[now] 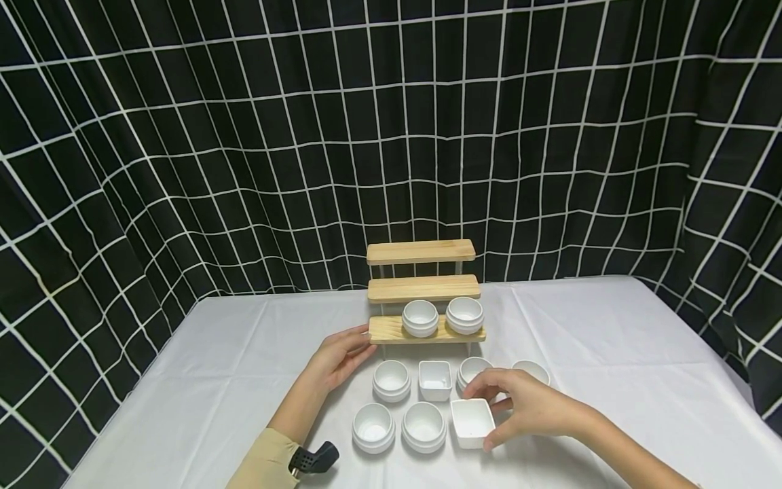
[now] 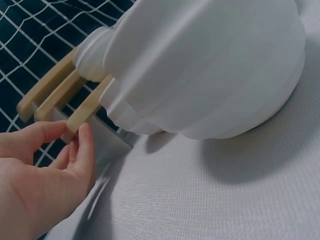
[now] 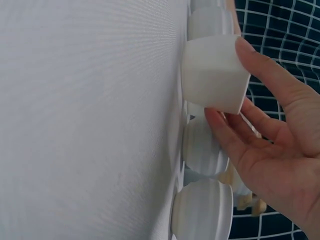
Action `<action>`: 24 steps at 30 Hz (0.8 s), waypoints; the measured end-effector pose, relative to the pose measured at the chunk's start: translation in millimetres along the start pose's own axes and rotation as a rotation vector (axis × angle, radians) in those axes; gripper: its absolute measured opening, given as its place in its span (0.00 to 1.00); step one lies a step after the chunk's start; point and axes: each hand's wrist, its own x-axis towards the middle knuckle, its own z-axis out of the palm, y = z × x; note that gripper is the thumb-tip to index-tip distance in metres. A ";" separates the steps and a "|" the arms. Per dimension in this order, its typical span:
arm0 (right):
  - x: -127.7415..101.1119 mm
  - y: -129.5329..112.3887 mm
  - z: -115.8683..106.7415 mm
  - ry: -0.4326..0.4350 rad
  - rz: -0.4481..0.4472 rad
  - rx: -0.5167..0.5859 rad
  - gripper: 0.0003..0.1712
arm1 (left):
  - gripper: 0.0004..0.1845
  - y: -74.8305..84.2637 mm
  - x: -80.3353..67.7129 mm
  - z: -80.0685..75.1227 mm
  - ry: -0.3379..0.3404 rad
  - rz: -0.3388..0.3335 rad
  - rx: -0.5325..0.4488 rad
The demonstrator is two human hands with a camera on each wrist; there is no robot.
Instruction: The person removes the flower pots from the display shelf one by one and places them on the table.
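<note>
gripping a square dish while the rack is steadied

a white square dish [image 1: 472,422] is held by the right hand [image 1: 528,407] at the front of the white tablecloth [image 1: 611,380]. in the right wrist view the dish [image 3: 214,75] is pinched between the thumb at its upper edge and the curled fingers [image 3: 227,135] under its lower edge, and it is seen to touch the cloth or sit just above it; which of the two cannot be told. the dish lies just to the right of two round ribbed bowls, the front middle bowl [image 1: 423,426] and the front left bowl [image 1: 373,426].

behind them a second row is set out: a round bowl [image 1: 392,379], a second square dish [image 1: 436,379], a round bowl [image 1: 473,370] partly covered by the right hand, and a further round bowl [image 1: 531,370] at the far right.

a three-tier wooden rack [image 1: 421,291] is placed at the back of the cloth, and two round bowls [image 1: 420,317] [image 1: 464,314] are stood side by side on its lowest shelf. the left end of that shelf is touched by the left hand [image 1: 339,356]; in the left wrist view its fingers [image 2: 82,145] are only lightly bent, with the fingertips laid against the wooden edge [image 2: 85,110], and nothing is enclosed by them.

a black grid-patterned curtain [image 1: 183,136] is hung behind and beside the table.
</note>
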 end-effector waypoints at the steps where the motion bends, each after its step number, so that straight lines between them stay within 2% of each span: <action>1: 0.0 -0.2 -0.1 -0.002 0.002 -0.003 0.34 | 0.26 0.0 0.0 -0.1 0.000 0.000 -0.001; 14: -0.4 -3.1 -7.0 -0.011 0.019 -0.038 0.32 | 0.25 0.8 -0.7 1.5 -0.001 0.017 0.018; 24: -1.9 -5.7 -17.4 -0.020 0.084 -0.010 0.25 | 0.25 0.9 -0.1 1.2 0.005 0.007 0.008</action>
